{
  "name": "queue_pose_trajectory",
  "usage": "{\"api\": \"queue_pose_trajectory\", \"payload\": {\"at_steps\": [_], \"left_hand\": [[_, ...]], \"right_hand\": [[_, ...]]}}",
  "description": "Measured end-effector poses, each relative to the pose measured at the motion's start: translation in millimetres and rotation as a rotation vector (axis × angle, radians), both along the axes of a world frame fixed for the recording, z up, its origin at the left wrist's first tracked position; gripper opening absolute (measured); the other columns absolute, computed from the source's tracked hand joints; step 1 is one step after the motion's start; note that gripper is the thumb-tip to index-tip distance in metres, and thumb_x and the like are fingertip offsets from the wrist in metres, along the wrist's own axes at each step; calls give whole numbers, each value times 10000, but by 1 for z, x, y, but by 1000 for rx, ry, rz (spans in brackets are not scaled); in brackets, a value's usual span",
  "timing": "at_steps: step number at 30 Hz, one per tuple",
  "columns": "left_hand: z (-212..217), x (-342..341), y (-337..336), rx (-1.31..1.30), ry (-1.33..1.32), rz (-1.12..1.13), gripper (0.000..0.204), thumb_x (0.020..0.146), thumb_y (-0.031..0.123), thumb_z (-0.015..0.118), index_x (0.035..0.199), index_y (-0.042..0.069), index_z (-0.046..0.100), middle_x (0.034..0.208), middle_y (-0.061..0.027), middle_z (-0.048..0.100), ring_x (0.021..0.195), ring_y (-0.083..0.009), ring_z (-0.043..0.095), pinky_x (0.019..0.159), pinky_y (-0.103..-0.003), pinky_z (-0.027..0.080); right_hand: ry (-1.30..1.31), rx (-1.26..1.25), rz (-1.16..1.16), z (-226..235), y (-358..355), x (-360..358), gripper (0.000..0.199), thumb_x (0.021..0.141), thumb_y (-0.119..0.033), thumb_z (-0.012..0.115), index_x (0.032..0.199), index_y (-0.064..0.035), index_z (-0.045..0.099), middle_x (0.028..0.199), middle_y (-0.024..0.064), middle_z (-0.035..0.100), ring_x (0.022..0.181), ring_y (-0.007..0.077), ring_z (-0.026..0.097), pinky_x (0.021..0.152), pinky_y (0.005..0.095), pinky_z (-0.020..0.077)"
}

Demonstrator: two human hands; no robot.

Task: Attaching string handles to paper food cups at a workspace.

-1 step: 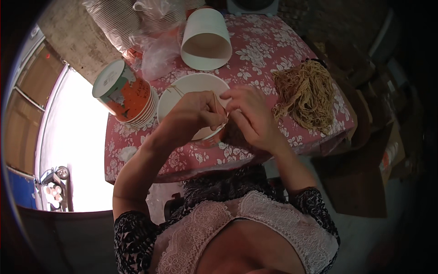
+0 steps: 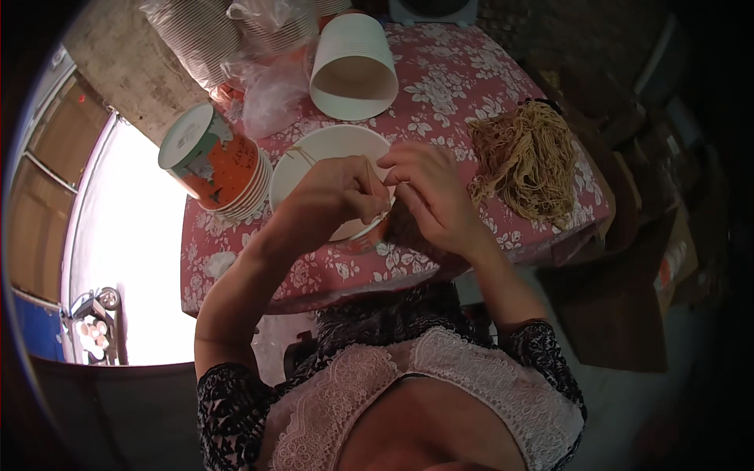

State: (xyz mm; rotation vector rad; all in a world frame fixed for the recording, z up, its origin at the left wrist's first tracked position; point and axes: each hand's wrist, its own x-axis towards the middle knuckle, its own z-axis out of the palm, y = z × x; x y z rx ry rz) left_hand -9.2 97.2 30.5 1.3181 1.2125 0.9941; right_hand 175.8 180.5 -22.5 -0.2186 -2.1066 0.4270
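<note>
Both of my hands work close together over the near right rim of a white paper bucket [image 2: 334,140] on the table. My left hand [image 2: 342,192] is closed in a pinch on a thin tan string [image 2: 371,174]. Beside it, my right hand [image 2: 428,188] has its fingers bent and its thumb drawn in toward the left fingertips; what it grips is too small to make out. A loose strand of tan string lies over the bucket's far left rim. On the right of the table rests a tangled hank of tan string [image 2: 530,161].
A stack of orange and green paper buckets [image 2: 224,161] lies tilted at the left. Another white bucket [image 2: 353,71] lies on its side behind. Plastic-wrapped stacked buckets [image 2: 192,35] stand far left. A flowered cloth covers the table [image 2: 444,78]. Cardboard boxes [image 2: 613,314] sit at the right.
My right hand's fingers and thumb have shifted very slightly near the rim. My left hand keeps its pinch, and the buckets and the hank stay in place.
</note>
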Motion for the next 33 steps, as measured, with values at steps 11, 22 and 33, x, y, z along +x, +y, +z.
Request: {"api": "queue_pose_trajectory", "payload": {"at_steps": [11,22,33], "left_hand": [[-25,17,-20,717,622,239,135,799,-86,641,873,10,583,781,-79,596,716,-178,614,670,-281,489],[-22,22,-23,647,767,316,44,863,27,638,889,24,603,811,-179,621,733,-350,658,626,-395,515],[-23,12,-17,588,587,243,78,842,3,684,874,-10,614,727,-43,621,659,-87,567,602,-257,476]], "right_hand": [[-66,-72,38,-1,-13,-6,160,839,-15,604,999,-23,607,1014,139,551,1063,334,490,915,427,389],[-119,-125,88,-8,-6,-10,111,886,-72,613,949,20,615,1346,203,453,1266,374,390,1075,446,326],[-3,-355,125,-5,-12,-3,88,867,-60,642,860,-7,572,1427,216,422,1350,389,348,1097,454,304]]}}
